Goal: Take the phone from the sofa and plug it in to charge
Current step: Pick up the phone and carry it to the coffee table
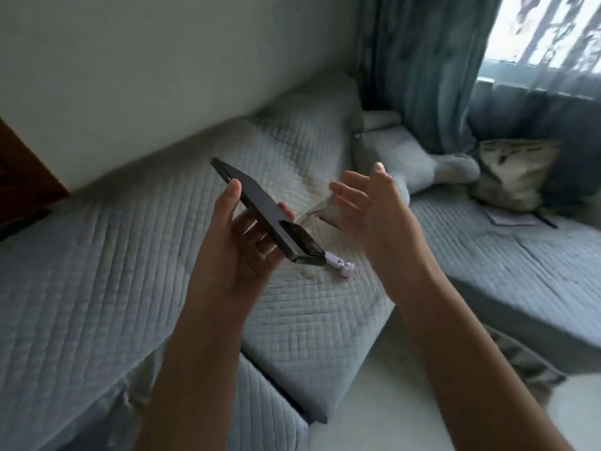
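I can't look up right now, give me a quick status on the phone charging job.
Left hand holding phone above sofa. Right hand open, empty. Lilac plug at phone's lower end; seating unclear. Nothing in the way.

Teal curtain (419,70), plush toy (409,157) (blurred), cushion (514,174).

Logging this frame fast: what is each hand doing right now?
Left hand: closed around the dark phone, held above the sofa.
Right hand: open, fingers spread, holding nothing.

Dark phone (260,209) tilted, aloft over grey quilted sofa (97,271)
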Motion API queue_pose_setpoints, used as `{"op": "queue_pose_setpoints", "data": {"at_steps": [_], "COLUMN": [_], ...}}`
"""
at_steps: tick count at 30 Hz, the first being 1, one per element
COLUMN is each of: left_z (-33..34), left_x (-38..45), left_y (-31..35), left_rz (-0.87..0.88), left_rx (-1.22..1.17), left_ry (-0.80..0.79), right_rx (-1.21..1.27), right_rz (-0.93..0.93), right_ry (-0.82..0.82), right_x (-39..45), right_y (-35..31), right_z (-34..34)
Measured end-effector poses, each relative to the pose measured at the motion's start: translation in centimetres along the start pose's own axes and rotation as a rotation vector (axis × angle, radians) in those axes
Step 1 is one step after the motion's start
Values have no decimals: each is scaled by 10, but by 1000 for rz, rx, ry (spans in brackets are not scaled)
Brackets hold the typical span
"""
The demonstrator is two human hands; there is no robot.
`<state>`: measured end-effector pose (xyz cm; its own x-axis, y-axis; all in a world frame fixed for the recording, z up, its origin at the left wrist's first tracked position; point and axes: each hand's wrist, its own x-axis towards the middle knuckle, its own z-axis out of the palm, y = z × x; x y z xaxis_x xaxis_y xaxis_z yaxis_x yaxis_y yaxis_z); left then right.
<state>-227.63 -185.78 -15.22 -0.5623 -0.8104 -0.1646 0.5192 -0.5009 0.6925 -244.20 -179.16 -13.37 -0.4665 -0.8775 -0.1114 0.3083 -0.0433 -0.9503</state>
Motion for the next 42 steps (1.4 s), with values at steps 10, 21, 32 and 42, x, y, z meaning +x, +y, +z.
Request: {"op": "queue_pose_setpoints", "data": {"at_steps": [10,21,32,42], "left_z": [141,273,371,470], "left_x": [11,7,76,192], "left_y": [-115,-235,-341,-414], "left_rz": [-211,-337,-598,-754], "left_rx": [49,81,75,130], "left_ry": [-105,-172,-355,-581], "right_rx": [87,92,65,26], "right_rz": [-131,-221,-281,-356], "right_ry": [216,361,600,900], "right_x": [-65,-117,-109,-45], "right_y": [-61,-109,-125,-166], "right_z": [-168,-324,-451,-547]}}
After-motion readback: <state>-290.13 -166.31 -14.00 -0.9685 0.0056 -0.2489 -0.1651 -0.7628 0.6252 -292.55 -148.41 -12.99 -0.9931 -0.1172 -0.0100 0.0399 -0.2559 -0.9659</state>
